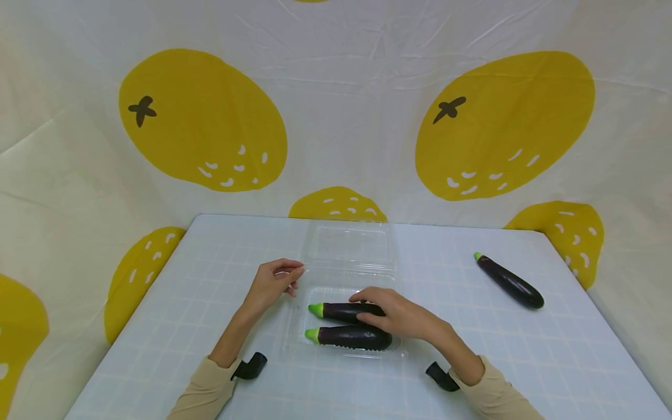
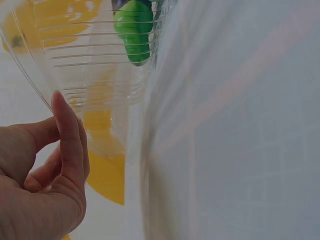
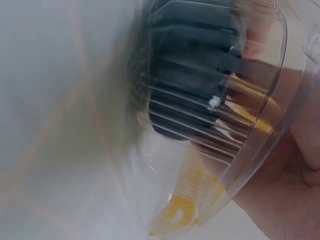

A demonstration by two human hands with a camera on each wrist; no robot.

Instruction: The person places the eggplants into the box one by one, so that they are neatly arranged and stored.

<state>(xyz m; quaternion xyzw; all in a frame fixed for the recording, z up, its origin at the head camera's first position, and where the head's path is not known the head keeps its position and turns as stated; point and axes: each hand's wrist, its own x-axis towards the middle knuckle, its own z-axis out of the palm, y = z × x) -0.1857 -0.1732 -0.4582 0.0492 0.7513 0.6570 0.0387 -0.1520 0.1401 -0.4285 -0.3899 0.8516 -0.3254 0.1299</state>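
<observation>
A clear plastic clamshell container (image 1: 294,344) lies on the table with its lid (image 1: 349,245) folded back, away from me. Two dark eggplants with green stem ends lie side by side in its base, the far eggplant (image 1: 341,312) and the near eggplant (image 1: 352,337). My right hand (image 1: 404,312) holds the far one at its thick end, thumb on the near side and fingers over the far side. At the container's left edge, my left hand (image 1: 275,280) pinches the rim between thumb and forefinger; the left wrist view shows the fingertips (image 2: 59,102) right at that rim.
A third eggplant (image 1: 510,282) lies on the right side of the table (image 1: 210,280), its stem pointing away to the left. Behind the table hangs a pale cloth (image 1: 346,116) printed with large yellow fruit shapes.
</observation>
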